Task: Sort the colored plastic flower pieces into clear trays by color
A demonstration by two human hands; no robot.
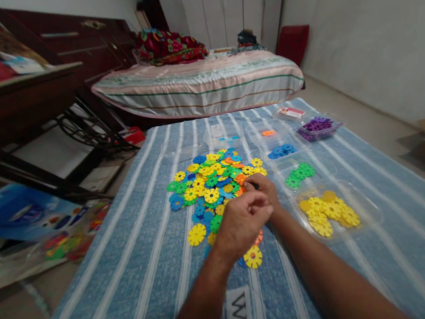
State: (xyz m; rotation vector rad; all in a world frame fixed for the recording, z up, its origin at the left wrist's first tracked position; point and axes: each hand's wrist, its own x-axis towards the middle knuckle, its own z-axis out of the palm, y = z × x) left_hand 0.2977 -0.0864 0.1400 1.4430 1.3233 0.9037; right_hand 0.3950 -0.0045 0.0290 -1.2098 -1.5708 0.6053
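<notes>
Both hands meet over the near edge of the mixed pile of plastic snowflake discs (215,184) on the striped blue cloth (132,267). The left hand (241,224) is closed loosely; I cannot tell if it holds a disc. The right hand (262,187) has its fingers curled, pinching at the pile; what it grips is hidden.

A forearm could sweep loose discs, like the yellow disc (252,257), off the cloth. To the right stand clear trays: one with yellow discs (330,212), one with green discs (299,174), one with blue discs (281,150), one with purple discs (318,125).
</notes>
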